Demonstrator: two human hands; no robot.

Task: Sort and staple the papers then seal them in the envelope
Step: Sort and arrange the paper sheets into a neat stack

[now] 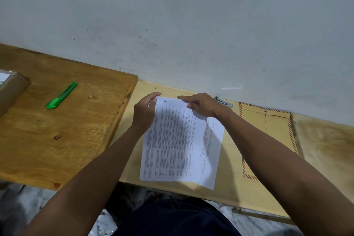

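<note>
the left hand [144, 111] grips the far left corner of the papers [178, 143], its fingers curled over the top edge and the thumb side against the sheet margin. the right hand [201, 105] lies on the far right part of the same stack, index finger stretched flat toward the top edge and the remaining fingers bent down onto the paper; whether it pinches a sheet or merely presses cannot be told. both forearms reach in from the lower corners of the view. the papers form a loose stack of printed white sheets lying on the pale wooden table [228, 174], the top sheet covered in dense columns of text and a lower sheet fanned out to the right beneath it. just beyond the right hand, near the wall [172, 15], lies the stapler [224, 102], partly hidden by the wrist. to the right of the papers, flat on the same table, lies the envelope [272, 130], brown with a striped red-and-dark border and its flap at the far end. to the left stands a darker wooden board [57, 140], abutting the pale table, bearing a green utility knife [61, 95] and, at the far left edge, a cardboard box [10, 90] only partly in view.
</note>
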